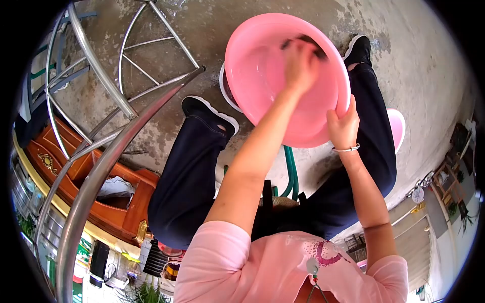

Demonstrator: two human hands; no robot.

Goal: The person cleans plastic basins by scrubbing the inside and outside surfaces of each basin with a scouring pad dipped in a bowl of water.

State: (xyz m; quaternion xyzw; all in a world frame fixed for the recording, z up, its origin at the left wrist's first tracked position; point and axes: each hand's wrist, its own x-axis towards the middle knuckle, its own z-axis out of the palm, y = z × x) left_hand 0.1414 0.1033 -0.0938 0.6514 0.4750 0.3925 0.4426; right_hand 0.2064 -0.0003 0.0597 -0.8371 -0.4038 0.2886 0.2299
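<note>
A large pink basin (257,76) is tilted between the person's legs, its open side facing up. Inside it, my left hand (301,68) is blurred, with its fingers pressed round a dark item (314,46) against the inner wall. Dark parts show on both sides of those fingers; what the item is cannot be made out. My right hand (344,123) grips the basin's lower right rim, thumb on the inner side, with the other fingers mostly hidden behind the rim.
A white-rimmed container (227,91) is partly hidden behind the basin. Another pink vessel (397,129) lies beyond the right leg. Curved metal tubing (101,177) and an orange-brown wooden piece of furniture (121,217) stand at left. Green tubing (291,171) shows below the basin.
</note>
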